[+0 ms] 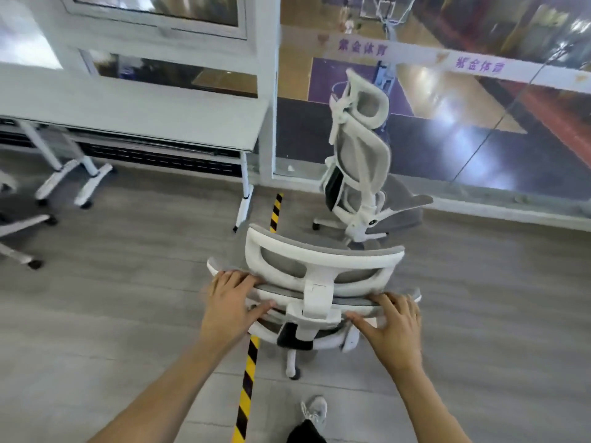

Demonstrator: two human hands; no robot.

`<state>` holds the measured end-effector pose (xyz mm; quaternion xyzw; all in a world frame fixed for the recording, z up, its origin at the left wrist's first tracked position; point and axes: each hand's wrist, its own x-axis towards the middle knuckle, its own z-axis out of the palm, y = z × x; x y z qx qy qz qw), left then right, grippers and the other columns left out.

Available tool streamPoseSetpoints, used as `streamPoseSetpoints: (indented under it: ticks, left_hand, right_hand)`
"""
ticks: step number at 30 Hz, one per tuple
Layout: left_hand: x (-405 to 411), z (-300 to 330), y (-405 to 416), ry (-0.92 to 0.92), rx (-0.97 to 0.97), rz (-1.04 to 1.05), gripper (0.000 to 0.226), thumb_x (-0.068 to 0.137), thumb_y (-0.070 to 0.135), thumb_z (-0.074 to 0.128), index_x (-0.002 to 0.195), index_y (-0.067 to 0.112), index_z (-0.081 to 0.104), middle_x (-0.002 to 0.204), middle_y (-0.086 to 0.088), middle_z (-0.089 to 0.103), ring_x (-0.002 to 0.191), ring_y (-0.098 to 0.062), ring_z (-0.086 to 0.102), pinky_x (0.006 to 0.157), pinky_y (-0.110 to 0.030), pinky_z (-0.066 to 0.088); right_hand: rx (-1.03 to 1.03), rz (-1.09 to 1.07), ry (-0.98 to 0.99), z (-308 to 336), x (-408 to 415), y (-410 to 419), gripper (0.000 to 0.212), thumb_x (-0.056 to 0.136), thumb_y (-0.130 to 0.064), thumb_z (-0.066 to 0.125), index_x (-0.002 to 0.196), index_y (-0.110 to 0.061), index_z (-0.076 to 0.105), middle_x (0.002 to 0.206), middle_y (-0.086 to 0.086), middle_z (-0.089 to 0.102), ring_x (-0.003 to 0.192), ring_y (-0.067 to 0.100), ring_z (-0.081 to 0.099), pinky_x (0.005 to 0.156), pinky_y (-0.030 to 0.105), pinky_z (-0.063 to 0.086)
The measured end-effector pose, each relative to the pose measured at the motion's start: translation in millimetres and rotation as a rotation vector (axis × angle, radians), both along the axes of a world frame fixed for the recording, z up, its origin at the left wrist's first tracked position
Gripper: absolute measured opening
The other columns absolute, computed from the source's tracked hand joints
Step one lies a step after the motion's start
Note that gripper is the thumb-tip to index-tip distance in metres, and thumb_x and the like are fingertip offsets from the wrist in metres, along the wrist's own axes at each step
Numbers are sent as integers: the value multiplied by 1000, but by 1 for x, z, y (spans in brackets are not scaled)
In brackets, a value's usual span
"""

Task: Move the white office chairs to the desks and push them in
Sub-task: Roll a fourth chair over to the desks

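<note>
both hands' grip curls over the chair back.

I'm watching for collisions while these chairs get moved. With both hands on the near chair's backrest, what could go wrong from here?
1. The second chair stands just beyond the held chair; pushing straight ahead may knock them together.
2. The desk leg is close on the left and could catch the chair's base on a turn.
3. The striped floor tape runs under the casters and may snag them.

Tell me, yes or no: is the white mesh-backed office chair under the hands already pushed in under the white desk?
No: the white mesh-backed office chair stands on open floor over the yellow-black tape, apart from the white desk.
</note>
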<state>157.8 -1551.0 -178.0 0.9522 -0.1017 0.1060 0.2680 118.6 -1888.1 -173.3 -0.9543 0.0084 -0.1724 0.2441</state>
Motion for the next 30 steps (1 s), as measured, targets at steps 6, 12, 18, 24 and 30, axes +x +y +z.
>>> streamPoseSetpoints:
  ticks: [6, 12, 18, 24, 30]
  left_hand:
    - [-38, -1, 79, -27, 7, 244, 48, 84, 70, 57, 112, 34, 68, 103, 10, 60, 107, -20, 53, 111, -53, 31]
    - [-34, 0, 166, -2, -26, 496, 53, 79, 71, 55, 109, 30, 69, 100, 6, 62, 104, -27, 55, 109, -55, 34]
    - [-2, -2, 242, 24, 55, 709, 50, 80, 71, 60, 107, 30, 66, 100, 8, 61, 103, -24, 53, 105, -55, 39]
    - [50, 1, 304, 48, 66, 901, 48, 81, 71, 58, 109, 33, 65, 102, 8, 59, 106, -21, 44, 104, -55, 40]
    - [106, 3, 364, 65, 83, 1068, 50, 86, 72, 50, 112, 32, 64, 108, 5, 61, 108, -26, 48, 104, -58, 40]
  right_hand:
    - [89, 234, 101, 1, 50, 83, 63, 77, -78, 66, 119, -31, 66, 126, -15, 54, 128, 17, 47, 108, 48, 43]
    - [124, 465, 125, 4, 121, 189, 53, 77, -64, 75, 117, -31, 64, 123, -22, 48, 128, 13, 43, 110, 36, 40]
    - [187, 665, 126, -5, 211, 294, 51, 77, -62, 77, 115, -30, 64, 120, -22, 48, 123, 5, 42, 106, 36, 43]
    - [202, 884, 136, -15, 322, 397, 48, 80, -64, 74, 112, -31, 62, 117, -19, 48, 119, 6, 44, 109, 51, 41]
    - [171, 1047, 188, -13, 418, 505, 50, 77, -65, 76, 112, -32, 61, 117, -18, 50, 119, 11, 47, 106, 45, 44]
